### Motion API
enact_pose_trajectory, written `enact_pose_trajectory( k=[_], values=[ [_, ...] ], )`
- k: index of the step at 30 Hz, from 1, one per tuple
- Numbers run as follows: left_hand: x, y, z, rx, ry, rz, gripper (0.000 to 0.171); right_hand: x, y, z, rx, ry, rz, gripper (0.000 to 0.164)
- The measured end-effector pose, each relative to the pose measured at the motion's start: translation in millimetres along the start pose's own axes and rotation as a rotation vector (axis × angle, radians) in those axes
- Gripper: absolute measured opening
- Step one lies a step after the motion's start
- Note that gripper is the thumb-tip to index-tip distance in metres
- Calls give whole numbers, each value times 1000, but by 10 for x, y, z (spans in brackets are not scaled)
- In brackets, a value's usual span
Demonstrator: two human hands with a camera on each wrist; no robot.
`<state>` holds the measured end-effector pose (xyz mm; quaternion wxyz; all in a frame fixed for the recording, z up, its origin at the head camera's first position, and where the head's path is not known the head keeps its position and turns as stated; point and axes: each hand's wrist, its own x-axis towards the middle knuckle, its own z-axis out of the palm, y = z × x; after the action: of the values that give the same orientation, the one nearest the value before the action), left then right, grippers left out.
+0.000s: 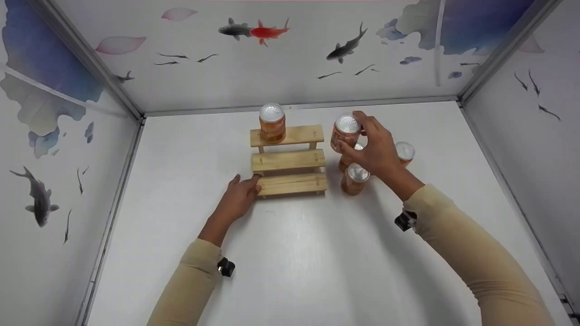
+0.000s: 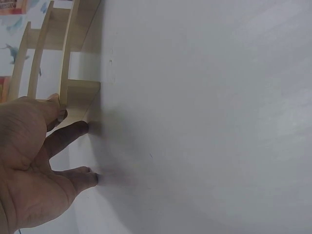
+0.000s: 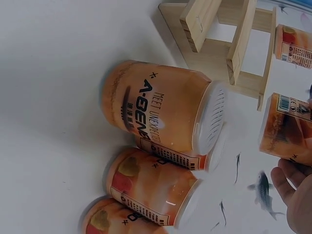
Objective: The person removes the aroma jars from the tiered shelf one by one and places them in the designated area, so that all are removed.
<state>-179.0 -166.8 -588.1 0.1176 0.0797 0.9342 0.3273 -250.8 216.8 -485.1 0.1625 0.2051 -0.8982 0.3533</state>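
A three-step wooden rack [image 1: 290, 160] stands on the white table. My left hand [image 1: 238, 197] grips the left end of its lowest step; in the left wrist view the thumb of that hand [image 2: 29, 156] lies on the step's edge. My right hand [image 1: 378, 147] holds an orange-labelled jar [image 1: 344, 136] with a pale ridged lid, raised right of the rack. In the right wrist view this jar [image 3: 285, 129] is cut off by the frame edge. A similar jar [image 1: 273, 127] stands at the left of the top step.
Several more orange jars stand right of the rack, under and beside my right hand: a front jar [image 1: 355, 180], one partly hidden behind it, and a jar [image 1: 404, 153] farther right. Walls painted with fish, such as the back wall [image 1: 290, 72], enclose the table.
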Motion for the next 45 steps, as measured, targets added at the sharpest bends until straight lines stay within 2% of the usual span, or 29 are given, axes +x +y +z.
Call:
enact_pose_trajectory(
  k=[10, 22, 29, 36, 39, 45],
  values=[
    [7, 12, -12, 0, -26, -42, 55, -89, 59, -76, -28, 13, 9, 78],
    [-13, 34, -15, -8, -9, -10, 54, -209, 145, -163, -33, 20, 26, 79],
    [-1, 0, -3, 25, -11, -23, 55, -269, 183, -215, -67, 32, 39, 78],
    [10, 0, -8, 24, -12, -28, 55, -322, 226, -273, -47, 44, 52, 77],
    [30, -34, 3, -2, -11, -15, 55, -349, 243, -291, -51, 52, 54, 75],
    [134, -262, 136, -21, 29, 53, 57, -411, 262, -320, -84, 55, 60, 74]
  ],
)
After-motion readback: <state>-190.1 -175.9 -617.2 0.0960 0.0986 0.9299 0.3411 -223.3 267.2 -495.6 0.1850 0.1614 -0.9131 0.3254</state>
